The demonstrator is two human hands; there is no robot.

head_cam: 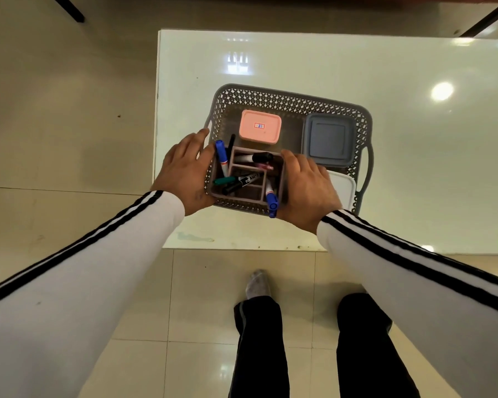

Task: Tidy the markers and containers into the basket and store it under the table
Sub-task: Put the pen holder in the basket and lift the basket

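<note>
Fingers of the left hand (184,170) and the right hand (306,185) are wrapped around the two short sides of a divided organizer (246,175), gripping it between them — it sits in the basket's 8 o'clock corner. Its long axis runs from 9 to 3 o'clock. Markers lie in it at mixed angles: a blue marker (222,158) points toward 12, a second blue marker (271,201) hangs over the near wall toward 6, and a green marker (223,180) and a black marker (243,182) lie crossed, roughly 8 to 2.

The grey lattice basket (293,96) lies with its long axis 9 to 3, handles at either end. A pink box (260,126) sits toward 12, a grey box (329,140) at 2 and a white lid (342,186) at 4, half under the right hand.

The basket rests on a glossy white table (414,168) — close to the left edge, with bare surface open toward 3 and 12. Beige floor tiles (55,124) surround the table.
</note>
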